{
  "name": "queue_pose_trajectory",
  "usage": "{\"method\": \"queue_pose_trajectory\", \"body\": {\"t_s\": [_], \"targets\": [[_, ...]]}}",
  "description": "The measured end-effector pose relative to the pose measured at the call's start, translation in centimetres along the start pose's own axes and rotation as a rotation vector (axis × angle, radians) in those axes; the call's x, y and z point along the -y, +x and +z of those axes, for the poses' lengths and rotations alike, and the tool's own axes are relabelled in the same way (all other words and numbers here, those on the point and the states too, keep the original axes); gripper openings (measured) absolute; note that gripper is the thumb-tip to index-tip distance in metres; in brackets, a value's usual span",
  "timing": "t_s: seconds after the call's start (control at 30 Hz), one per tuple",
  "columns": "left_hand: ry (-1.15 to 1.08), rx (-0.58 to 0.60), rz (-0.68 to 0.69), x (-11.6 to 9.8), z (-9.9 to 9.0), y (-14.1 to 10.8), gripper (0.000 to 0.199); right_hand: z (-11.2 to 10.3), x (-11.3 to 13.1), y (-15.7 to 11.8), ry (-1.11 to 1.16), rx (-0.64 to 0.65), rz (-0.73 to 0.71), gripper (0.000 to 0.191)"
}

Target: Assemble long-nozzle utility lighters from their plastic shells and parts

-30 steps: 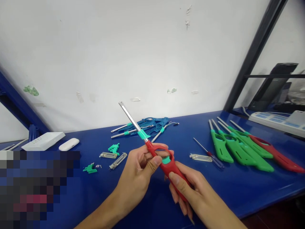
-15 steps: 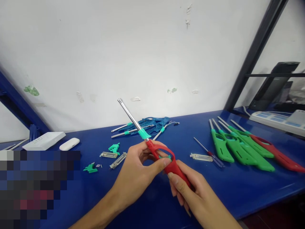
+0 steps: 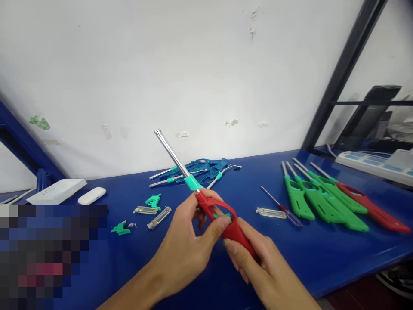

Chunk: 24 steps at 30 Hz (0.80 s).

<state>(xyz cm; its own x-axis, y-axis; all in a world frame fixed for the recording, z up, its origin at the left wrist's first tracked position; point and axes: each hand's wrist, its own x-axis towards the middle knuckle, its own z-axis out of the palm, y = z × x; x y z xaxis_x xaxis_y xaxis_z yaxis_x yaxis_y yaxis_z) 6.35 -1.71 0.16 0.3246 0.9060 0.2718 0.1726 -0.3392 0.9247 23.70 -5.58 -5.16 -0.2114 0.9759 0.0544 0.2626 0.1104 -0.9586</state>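
Observation:
A long-nosed gas lighter (image 3: 237, 236) with a red handle, a teal collar and a silver tube is held above the blue table, its tube tilted up to the left. My left hand (image 3: 190, 239) is closed around the handle's upper part, thumb by the teal trigger (image 3: 222, 215) in the loop. Around the handle's lower end, my right hand (image 3: 258, 260) is closed too, thumb on the near side. Left of my hands lie clear fuel tanks (image 3: 159, 218) and teal plastic pieces (image 3: 153, 201). Behind the lighter are blue handle shells (image 3: 211, 168) with loose silver tubes.
On the right lie several green lighters (image 3: 298, 200) and a red lighter (image 3: 376, 209). A screwdriver (image 3: 285, 210) and another clear tank (image 3: 271, 213) lie nearer. White box (image 3: 58, 191) and white case (image 3: 92, 196) stand left; a power strip (image 3: 374, 168) is far right.
The lighter's silver tube has swung slightly left and up, and its teal collar now sits turned a little more toward me. Both hands keep their hold.

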Motion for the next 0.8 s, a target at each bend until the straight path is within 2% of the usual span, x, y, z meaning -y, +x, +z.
{"method": "queue_pose_trajectory", "body": {"t_s": [0.1,0.3,0.43,0.53,0.63,0.7,0.8], "targets": [[-0.009,0.066,-0.038,-0.2,-0.4,0.3,0.018,0.0,-0.2,0.0,-0.021,0.005,-0.028,0.043],[-0.131,0.004,-0.088,0.0,-0.4,0.4,0.022,-0.2,0.0,0.1,-0.085,0.069,0.051,0.047],[-0.176,0.017,-0.121,0.2,-0.6,0.2,0.033,-0.2,0.4,-0.3,-0.116,0.012,0.085,0.049],[-0.204,0.026,-0.117,-0.1,-0.8,0.0,0.033,-0.1,0.7,-0.5,-0.148,-0.011,0.063,0.047],[-0.199,0.032,-0.094,-0.7,-0.9,0.1,0.030,-0.2,0.8,-0.2,-0.187,0.049,-0.002,0.046],[-0.187,0.033,-0.064,-0.9,-1.0,0.3,0.028,-0.3,0.8,0.1,-0.144,0.091,-0.011,0.047],[-0.208,0.027,-0.055,-0.8,-1.3,0.7,0.029,-0.4,0.6,0.5,0.038,0.126,0.060,0.049]]}}
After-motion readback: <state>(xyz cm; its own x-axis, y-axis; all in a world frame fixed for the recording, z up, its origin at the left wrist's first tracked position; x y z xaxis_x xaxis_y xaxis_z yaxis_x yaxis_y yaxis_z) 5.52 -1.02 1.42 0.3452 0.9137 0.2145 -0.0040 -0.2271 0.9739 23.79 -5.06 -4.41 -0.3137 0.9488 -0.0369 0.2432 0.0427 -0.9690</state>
